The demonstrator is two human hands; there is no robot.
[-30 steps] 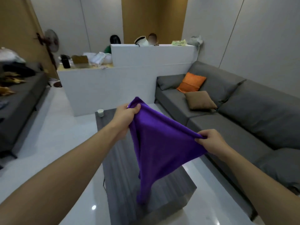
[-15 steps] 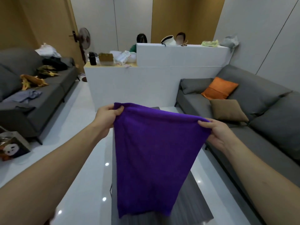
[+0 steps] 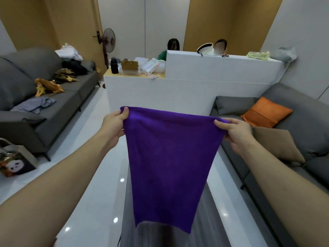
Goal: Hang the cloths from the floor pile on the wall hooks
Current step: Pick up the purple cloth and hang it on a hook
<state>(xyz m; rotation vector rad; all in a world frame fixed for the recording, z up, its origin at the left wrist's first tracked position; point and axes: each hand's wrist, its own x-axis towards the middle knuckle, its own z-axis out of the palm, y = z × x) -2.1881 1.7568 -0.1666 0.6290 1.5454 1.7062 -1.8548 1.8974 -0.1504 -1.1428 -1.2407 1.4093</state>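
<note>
A purple cloth (image 3: 169,161) hangs flat in front of me, stretched by its top edge at chest height. My left hand (image 3: 115,124) pinches its top left corner between thumb and fingers. The top right corner is pinched by my right hand (image 3: 235,131). The cloth's lower edge dangles over a grey wood-grain table (image 3: 204,229). No wall hooks and no floor pile are in view.
A grey sofa (image 3: 58,111) with scattered clothes stands on the left, another grey sofa (image 3: 302,122) with orange and brown cushions on the right. A white partition counter (image 3: 187,90) with clutter blocks the way ahead; two people sit behind it. A panda-print bag (image 3: 16,163) stands on the glossy floor at left.
My view has swung left, bringing the left sofa into sight. The cloth went from a bunched drape to a flat spread sheet as my hands moved apart and level.
</note>
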